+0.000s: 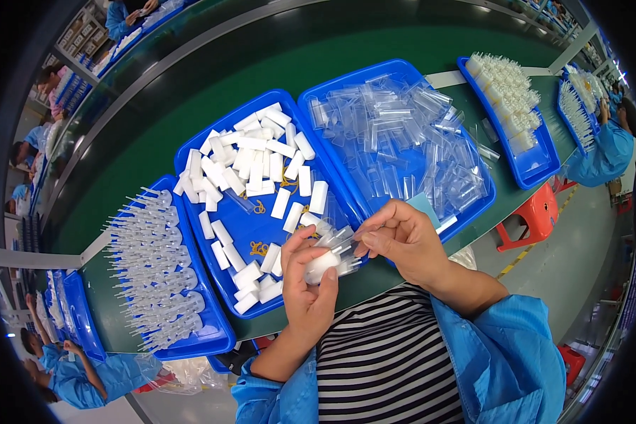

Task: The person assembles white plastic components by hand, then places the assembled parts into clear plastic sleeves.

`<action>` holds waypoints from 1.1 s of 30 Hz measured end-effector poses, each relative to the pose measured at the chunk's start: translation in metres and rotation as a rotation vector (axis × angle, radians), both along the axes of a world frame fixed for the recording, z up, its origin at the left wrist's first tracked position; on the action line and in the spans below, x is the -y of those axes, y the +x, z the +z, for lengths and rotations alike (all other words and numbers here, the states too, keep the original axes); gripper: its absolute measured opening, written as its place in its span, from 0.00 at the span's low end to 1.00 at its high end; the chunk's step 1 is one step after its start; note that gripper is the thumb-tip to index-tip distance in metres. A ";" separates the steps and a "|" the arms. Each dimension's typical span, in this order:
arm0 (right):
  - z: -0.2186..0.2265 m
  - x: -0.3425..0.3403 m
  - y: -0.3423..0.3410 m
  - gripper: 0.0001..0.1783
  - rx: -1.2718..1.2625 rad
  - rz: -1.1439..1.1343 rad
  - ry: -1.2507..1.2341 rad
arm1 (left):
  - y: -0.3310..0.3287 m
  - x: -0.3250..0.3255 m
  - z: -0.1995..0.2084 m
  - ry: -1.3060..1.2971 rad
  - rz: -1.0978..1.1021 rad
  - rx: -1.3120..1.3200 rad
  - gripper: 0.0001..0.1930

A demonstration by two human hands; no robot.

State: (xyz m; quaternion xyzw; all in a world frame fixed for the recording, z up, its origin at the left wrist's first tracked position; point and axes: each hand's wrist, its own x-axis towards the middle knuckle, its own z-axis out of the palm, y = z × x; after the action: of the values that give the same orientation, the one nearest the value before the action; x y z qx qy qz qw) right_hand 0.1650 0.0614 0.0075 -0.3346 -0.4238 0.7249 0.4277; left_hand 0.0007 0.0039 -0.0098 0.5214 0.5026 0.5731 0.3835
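My left hand [307, 293] is closed around a bundle of clear plastic tubes [346, 265] with a white piece [324, 266] among them. At the far end of the bundle, my right hand [411, 244] is closed, thumb and fingers pinched together at a clear tube. Both hands are over the near edge of two blue trays. Under the left hand, one tray [237, 227] holds many loose white blocks [258, 155] and several yellow rubber bands [258, 249]. The other tray [397, 165], beyond my right hand, is heaped with clear plastic sleeves [392, 113].
A blue tray [219, 344] of upright clear, thin-stemmed parts [155, 275] stands at the left. Another tray [533, 167] at the right carries rows of white-and-clear assemblies [505, 99]. A light blue card [424, 208] lies near my right hand. A red stool [537, 215] and co-workers are beyond.
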 end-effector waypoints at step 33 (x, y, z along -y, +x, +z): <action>0.001 0.008 -0.003 0.08 0.073 -0.053 0.255 | -0.001 0.001 0.002 0.043 0.006 -0.130 0.05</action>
State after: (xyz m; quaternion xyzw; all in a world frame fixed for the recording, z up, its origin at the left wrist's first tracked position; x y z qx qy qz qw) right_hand 0.1616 0.0532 0.0090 -0.3144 -0.5190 0.6410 0.4700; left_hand -0.0007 0.0032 -0.0080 0.5642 0.5156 0.5499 0.3369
